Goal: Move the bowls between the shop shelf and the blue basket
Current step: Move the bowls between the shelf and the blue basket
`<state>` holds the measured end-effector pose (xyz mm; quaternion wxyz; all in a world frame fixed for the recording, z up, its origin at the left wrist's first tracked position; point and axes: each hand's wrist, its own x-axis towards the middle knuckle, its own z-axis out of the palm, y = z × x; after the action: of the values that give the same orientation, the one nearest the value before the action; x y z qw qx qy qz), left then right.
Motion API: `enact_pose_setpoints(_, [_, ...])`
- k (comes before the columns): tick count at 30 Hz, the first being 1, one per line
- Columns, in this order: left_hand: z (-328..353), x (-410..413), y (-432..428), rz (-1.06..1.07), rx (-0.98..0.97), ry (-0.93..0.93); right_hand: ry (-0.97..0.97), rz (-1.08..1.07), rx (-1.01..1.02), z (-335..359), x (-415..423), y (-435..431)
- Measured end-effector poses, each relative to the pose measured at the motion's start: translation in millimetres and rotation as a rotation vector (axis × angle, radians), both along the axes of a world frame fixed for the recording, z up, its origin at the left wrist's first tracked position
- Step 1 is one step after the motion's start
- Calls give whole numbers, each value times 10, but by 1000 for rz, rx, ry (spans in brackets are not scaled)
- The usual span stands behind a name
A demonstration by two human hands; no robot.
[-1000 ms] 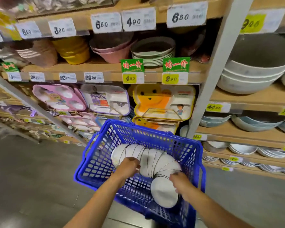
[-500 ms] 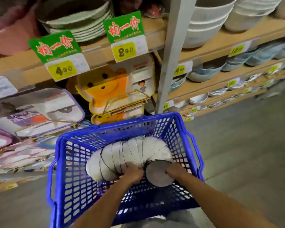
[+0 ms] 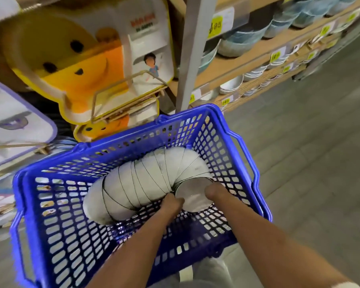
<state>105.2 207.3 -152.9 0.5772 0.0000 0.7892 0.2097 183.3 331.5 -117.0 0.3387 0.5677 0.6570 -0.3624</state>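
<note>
Down in the basket, left hand (image 3: 173, 202) and right hand (image 3: 213, 191) against the curved row of nested white dark-rimmed bowls (image 3: 150, 179), fingers hidden so grip unclear, bowls lying inside the blue plastic mesh basket (image 3: 60, 225), wooden shop shelf (image 3: 237, 63) beyond, right.

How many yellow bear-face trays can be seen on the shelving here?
2: a big tray propped upright at upper left, and a lower tray beneath it, just beyond the basket. More may be stacked behind them.
</note>
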Motion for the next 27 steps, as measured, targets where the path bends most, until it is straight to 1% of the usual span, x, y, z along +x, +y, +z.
enact_pose_setpoints(5, [-130,76,45,-42,-71,66,-41,10,53,-66,7,-50])
enact_pose_setpoints(10, [-122,59,21,-8,-58,58,-27,-27,5,-33,-5,-14])
enact_pose_setpoints(12, [-90,59,-11,70,-5,4,-5,-38,-9,0,5,-22])
enact_pose_setpoints(14, [11,52,-48,130,38,-12,16,-34,-21,47,23,-37])
enact_pose_setpoints(17, [167,46,-108,123,78,-31,39,-58,-43,128,65,-26])
enact_pose_setpoints(23, [538,-7,-206,174,97,-210,130,-147,-99,333,159,27])
enact_pose_setpoints(27, [784,-69,-251,179,110,-268,190,-146,-100,521,186,33])
